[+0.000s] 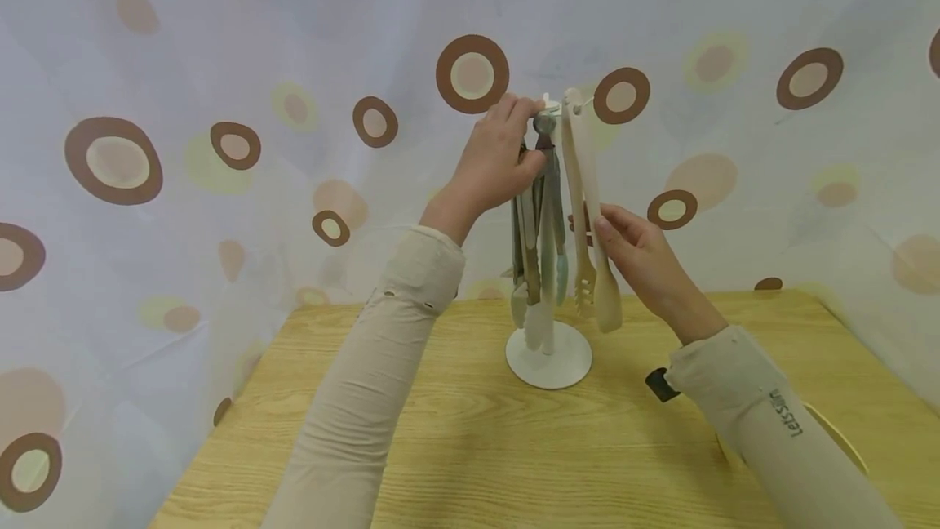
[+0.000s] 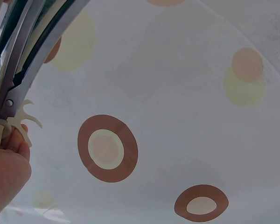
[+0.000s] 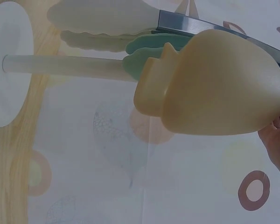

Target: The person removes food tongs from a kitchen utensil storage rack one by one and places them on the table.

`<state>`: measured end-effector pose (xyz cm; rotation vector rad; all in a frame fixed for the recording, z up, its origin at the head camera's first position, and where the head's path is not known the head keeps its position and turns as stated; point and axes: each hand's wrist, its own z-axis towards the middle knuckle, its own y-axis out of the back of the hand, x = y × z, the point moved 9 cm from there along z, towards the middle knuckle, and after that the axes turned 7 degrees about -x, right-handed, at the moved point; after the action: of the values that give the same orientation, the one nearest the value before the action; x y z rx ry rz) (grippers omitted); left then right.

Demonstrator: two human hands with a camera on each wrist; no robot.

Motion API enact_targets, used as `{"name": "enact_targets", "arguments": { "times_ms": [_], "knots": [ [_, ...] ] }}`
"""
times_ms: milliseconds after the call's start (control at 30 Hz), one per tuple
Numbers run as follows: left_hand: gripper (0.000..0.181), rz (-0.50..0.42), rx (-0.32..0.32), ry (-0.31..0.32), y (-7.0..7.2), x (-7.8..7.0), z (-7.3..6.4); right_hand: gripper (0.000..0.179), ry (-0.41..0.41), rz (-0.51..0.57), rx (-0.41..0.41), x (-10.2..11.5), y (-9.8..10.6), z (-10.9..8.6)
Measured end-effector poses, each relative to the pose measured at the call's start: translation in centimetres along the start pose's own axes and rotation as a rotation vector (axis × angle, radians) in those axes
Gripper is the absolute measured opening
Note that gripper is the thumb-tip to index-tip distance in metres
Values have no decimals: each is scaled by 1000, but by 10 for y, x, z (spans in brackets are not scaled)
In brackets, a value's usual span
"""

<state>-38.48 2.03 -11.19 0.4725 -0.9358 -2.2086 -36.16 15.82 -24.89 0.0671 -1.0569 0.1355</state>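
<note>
A white utensil stand with a round base (image 1: 549,362) stands on the table, several tongs hanging from its top. My left hand (image 1: 494,155) grips the top of the stand, its thumb beside the head of metal-armed tongs (image 2: 19,91); a pale hook (image 2: 25,116) juts out by its fingers. At the right side of the stand, my right hand (image 1: 649,264) holds cream-coloured tongs (image 1: 608,300) by their arms, fingers behind and thumb in front. These tongs hang heads down, one slotted and one spoon-like, with their upper end at the hooks. Teal-tipped tongs (image 1: 561,276) hang behind them.
The wooden table (image 1: 455,439) reaches back to a patterned curtain (image 1: 411,23) behind the stand. A yellow curved rim (image 1: 837,437) shows past the right sleeve. A small black device (image 1: 662,384) sits at the right cuff.
</note>
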Motion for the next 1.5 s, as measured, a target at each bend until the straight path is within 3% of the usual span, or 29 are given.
{"name": "enact_targets", "arguments": {
  "times_ms": [967,1500],
  "knots": [
    [48,-1,10,9,2,0,2,45,7,74,-1,5,-2,-3],
    [47,-15,13,9,0,0,0,38,34,198,11,8,-6,-7]
  ]
}}
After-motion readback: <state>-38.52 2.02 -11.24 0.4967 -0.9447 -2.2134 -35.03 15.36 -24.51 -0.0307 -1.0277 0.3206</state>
